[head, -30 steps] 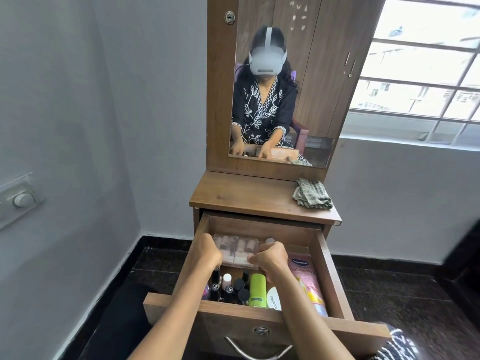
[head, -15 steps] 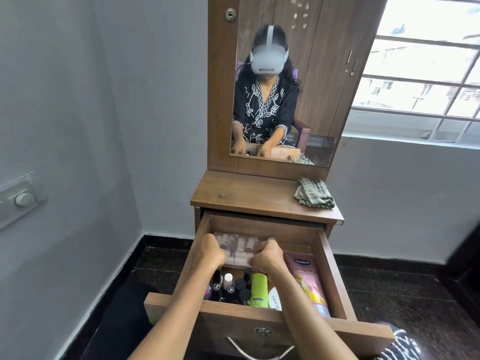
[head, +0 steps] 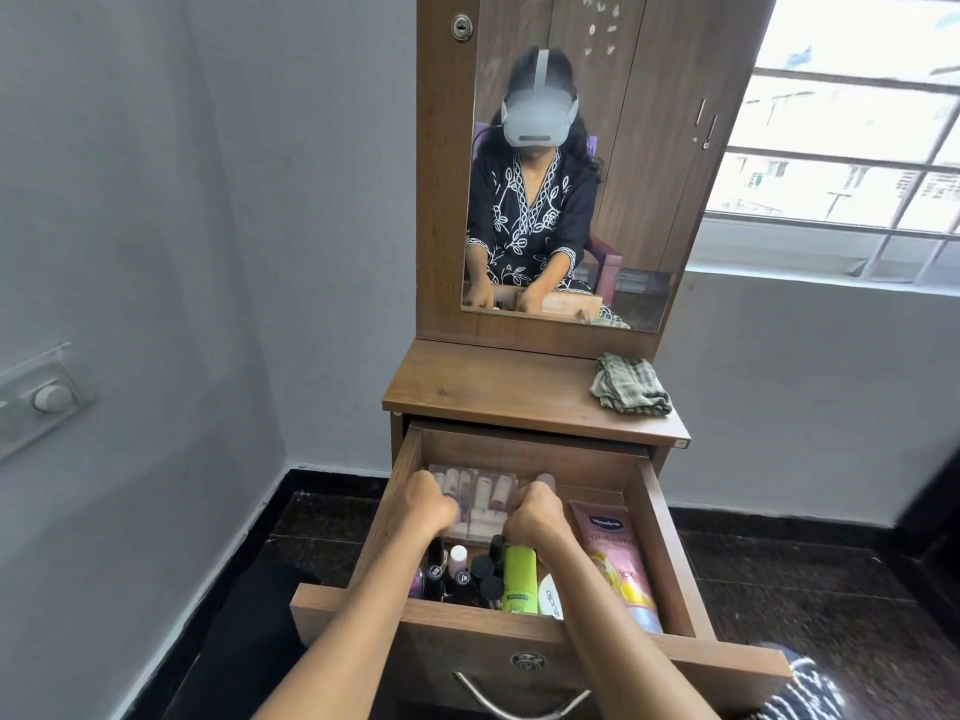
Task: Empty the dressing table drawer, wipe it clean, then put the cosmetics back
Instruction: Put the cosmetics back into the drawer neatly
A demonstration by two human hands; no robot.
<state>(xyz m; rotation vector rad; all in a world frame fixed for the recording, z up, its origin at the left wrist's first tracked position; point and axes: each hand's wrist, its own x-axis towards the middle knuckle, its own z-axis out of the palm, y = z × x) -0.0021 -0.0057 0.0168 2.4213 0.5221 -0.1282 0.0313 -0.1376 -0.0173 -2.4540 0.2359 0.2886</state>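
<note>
The wooden drawer [head: 670, 537] of the dressing table stands pulled out, full of cosmetics. At its back lies a clear case of lipsticks [head: 480, 498]. My left hand [head: 428, 504] grips the case's left end and my right hand [head: 535, 514] grips its right end, fingers curled over the top. In front of the case stand dark nail polish bottles [head: 467, 574], a green tube [head: 519, 579] and a white tube [head: 550, 595]. A pink lotion tube [head: 618, 558] lies along the right side.
A folded checked cloth [head: 631, 384] lies on the right of the table top [head: 493, 387], below the mirror [head: 597, 148]. Grey wall close on the left, a window at the right, dark tiled floor below. The drawer's metal handle [head: 519, 706] hangs at the front.
My right hand has moved left and back onto the lipstick case's right end. My left hand has stayed at its left end. The case sits in the same place.
</note>
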